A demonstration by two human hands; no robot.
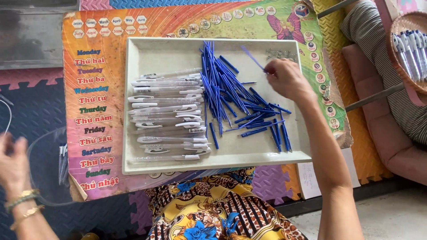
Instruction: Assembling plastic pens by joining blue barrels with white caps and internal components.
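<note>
Hands: right (pixel 284 78) pinches thin blue refill (pixel 252 58) | tray (pixel 142 160)

A large colourful poster (pixel 100 89) is lying flat across the upper left and centre of the frame, glowing orange, pink and yellow, showing rows of words, small round pictures and a purple butterfly (pixel 287 24).

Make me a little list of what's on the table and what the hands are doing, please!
Right hand: pinches a thin blue refill over the tray
Left hand: off the tray, by a clear plastic bag; grip unclear
Tray: pale, rectangular
Tray middle: heap of blue pen parts
Tray left: stack of white pen barrels
Tray top right: small pile of metal springs
Under tray: colourful poster
Top right: basket of pens
</note>
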